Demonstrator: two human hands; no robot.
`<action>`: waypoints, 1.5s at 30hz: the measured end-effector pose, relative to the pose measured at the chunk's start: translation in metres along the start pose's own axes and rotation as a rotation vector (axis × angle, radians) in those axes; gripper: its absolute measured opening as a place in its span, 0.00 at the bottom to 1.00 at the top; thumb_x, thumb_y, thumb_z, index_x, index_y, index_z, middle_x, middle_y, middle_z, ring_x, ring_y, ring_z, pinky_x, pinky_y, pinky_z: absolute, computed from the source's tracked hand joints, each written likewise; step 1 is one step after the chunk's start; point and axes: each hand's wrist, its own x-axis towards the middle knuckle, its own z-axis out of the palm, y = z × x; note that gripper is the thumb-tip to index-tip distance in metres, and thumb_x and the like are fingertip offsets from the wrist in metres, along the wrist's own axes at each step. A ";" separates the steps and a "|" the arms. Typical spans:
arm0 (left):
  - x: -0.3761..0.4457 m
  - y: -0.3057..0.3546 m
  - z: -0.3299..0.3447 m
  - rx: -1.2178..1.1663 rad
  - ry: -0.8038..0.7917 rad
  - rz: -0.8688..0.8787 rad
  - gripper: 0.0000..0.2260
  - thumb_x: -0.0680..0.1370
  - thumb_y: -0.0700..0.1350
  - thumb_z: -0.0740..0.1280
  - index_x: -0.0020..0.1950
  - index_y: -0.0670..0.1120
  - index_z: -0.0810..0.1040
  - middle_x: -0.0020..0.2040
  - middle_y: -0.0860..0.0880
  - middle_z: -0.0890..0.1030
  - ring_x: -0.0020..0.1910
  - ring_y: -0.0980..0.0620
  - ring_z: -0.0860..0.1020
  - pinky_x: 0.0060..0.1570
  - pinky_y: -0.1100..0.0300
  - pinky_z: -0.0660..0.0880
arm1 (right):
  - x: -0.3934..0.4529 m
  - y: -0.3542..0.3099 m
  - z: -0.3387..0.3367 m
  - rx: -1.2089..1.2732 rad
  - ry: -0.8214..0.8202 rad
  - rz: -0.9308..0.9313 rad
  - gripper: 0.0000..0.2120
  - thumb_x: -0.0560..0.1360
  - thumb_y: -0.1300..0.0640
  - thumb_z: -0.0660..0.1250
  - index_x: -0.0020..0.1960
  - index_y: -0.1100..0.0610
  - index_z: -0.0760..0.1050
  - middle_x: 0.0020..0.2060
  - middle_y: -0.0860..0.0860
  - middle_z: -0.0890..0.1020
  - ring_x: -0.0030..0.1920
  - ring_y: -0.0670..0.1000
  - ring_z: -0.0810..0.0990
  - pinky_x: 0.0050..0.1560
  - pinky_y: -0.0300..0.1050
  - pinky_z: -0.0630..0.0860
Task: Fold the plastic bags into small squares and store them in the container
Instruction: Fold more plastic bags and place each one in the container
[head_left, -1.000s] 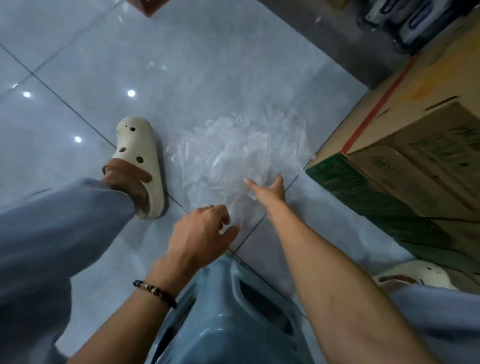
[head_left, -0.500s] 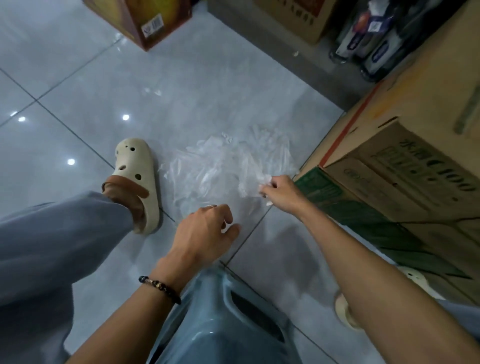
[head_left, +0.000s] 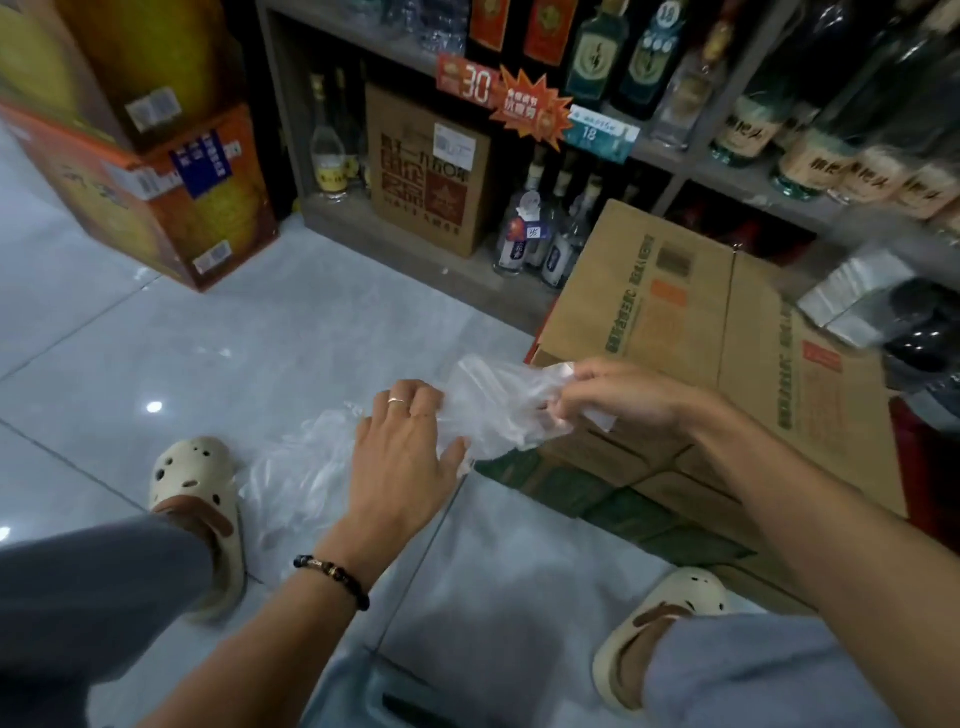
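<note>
While the grey tiled floor (head_left: 218, 332) is serving as the work surface, the loose heap of clear plastic bags (head_left: 296, 467) is lying under and behind the left hand (head_left: 402, 457). One thin clear plastic bag (head_left: 493, 410) is being lifted clear between both hands, probably to single it out for folding. The right hand (head_left: 618, 397) is pinching its edge; the left hand's grip is flat, fingers spread against the film.

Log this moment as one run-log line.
stage: picking up bag | right hand: pinches clear plastic bag | left hand: on bag | pile of bags: on floor | folded: none yet
</note>
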 end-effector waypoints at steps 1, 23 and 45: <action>0.005 0.008 -0.002 -0.007 0.015 0.031 0.15 0.77 0.49 0.68 0.60 0.44 0.74 0.62 0.46 0.74 0.59 0.44 0.71 0.55 0.50 0.70 | -0.011 0.002 -0.008 0.027 0.019 0.009 0.12 0.66 0.47 0.64 0.41 0.56 0.74 0.46 0.50 0.75 0.47 0.50 0.73 0.49 0.43 0.69; 0.088 0.136 -0.043 -0.857 -0.464 -0.052 0.09 0.75 0.45 0.72 0.51 0.43 0.77 0.36 0.52 0.80 0.33 0.58 0.78 0.33 0.66 0.75 | -0.048 0.044 -0.042 0.154 0.470 -0.236 0.05 0.73 0.60 0.74 0.48 0.55 0.81 0.42 0.57 0.83 0.40 0.47 0.78 0.51 0.56 0.78; 0.114 0.133 -0.013 -0.753 -0.284 -0.169 0.10 0.80 0.39 0.66 0.40 0.43 0.83 0.32 0.50 0.82 0.31 0.55 0.80 0.34 0.62 0.78 | -0.050 0.078 -0.089 1.046 0.744 -0.136 0.07 0.74 0.63 0.72 0.39 0.56 0.79 0.36 0.50 0.84 0.34 0.46 0.81 0.34 0.41 0.78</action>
